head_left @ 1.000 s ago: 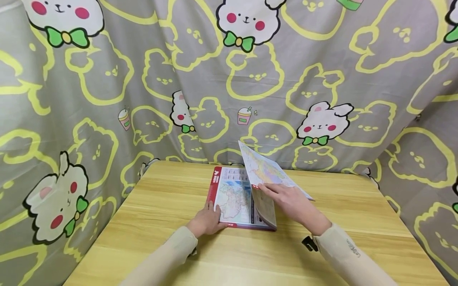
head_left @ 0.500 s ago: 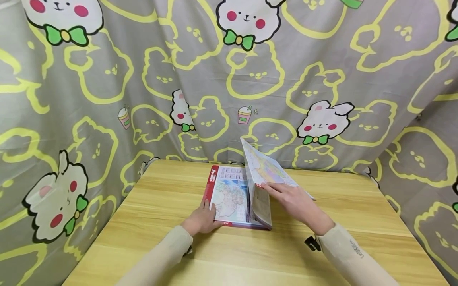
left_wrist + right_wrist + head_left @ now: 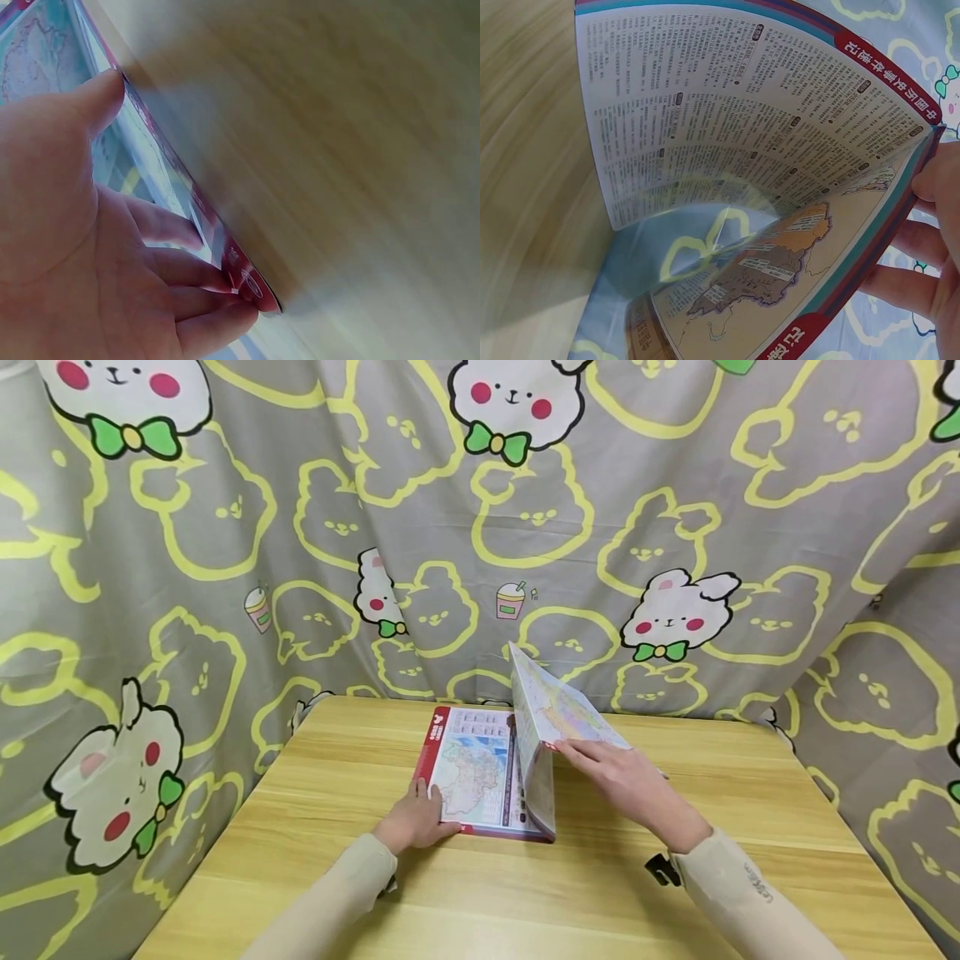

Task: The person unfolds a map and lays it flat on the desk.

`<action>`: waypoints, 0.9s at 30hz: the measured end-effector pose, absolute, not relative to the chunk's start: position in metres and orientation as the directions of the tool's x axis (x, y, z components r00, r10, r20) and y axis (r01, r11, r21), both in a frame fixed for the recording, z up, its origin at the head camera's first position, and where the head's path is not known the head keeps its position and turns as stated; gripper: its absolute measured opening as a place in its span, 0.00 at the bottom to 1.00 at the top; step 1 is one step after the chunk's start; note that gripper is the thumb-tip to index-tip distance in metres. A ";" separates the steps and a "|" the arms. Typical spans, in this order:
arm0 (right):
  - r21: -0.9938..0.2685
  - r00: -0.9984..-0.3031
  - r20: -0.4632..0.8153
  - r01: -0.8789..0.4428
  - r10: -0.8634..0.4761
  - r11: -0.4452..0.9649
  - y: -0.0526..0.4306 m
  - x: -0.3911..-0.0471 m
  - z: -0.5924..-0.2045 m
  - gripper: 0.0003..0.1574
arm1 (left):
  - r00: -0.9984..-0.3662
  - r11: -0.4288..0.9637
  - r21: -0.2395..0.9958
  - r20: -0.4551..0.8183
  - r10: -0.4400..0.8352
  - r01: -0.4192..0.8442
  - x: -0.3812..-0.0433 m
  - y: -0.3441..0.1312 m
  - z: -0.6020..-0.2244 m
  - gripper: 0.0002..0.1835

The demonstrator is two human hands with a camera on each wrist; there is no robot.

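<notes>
A map book with red margins lies on the table, part of its pages lifted at the right. My left hand rests at its near left corner. In the left wrist view, the thumb touches one edge and the relaxed fingertips touch the red corner. My right hand pinches the lifted pages, which stand tilted up with a coloured map showing. From the right wrist view, the sheets fan apart, with a page of small print and a map page; the fingers hold the outer edge.
The wood-grain table spreads around the book. A grey curtain printed with yellow outlines and white rabbits hangs behind the table and along its sides. A dark clip-like piece sits at the right sleeve.
The map book has slid left with my left hand, baring more of the page beneath the lifted part. My right hand has shifted slightly right, still holding the raised pages.
</notes>
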State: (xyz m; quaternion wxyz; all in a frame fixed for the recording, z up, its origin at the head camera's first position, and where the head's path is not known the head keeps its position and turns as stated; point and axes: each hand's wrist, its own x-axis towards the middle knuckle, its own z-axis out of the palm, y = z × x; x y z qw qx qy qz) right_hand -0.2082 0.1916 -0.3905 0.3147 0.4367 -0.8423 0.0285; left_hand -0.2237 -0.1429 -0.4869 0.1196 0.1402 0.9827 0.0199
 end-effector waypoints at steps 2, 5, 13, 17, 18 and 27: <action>0.231 -0.419 0.557 -0.751 -0.717 0.618 0.192 -0.208 -0.390 0.37 | -0.933 0.960 0.071 -0.226 0.278 0.269 -0.225 -0.145 -0.488 0.47; 0.232 -0.416 0.565 -0.749 -0.713 0.621 0.193 -0.207 -0.389 0.37 | -0.935 0.961 0.073 -0.225 0.275 0.266 -0.226 -0.148 -0.488 0.48; 0.232 -0.387 0.591 -0.759 -0.708 0.608 0.196 -0.206 -0.388 0.35 | -0.933 0.963 0.091 -0.239 0.270 0.255 -0.225 -0.156 -0.485 0.48; 0.230 -0.369 0.608 -0.766 -0.703 0.600 0.198 -0.206 -0.388 0.36 | -0.933 0.961 0.121 -0.235 0.273 0.250 -0.224 -0.160 -0.483 0.47; 0.227 -0.368 0.611 -0.767 -0.701 0.601 0.199 -0.206 -0.389 0.36 | -0.933 0.960 0.125 -0.233 0.273 0.250 -0.223 -0.161 -0.483 0.47; 0.214 -0.374 0.619 -0.766 -0.691 0.606 0.203 -0.204 -0.388 0.35 | -0.940 0.966 0.130 -0.234 0.250 0.224 -0.225 -0.168 -0.485 0.48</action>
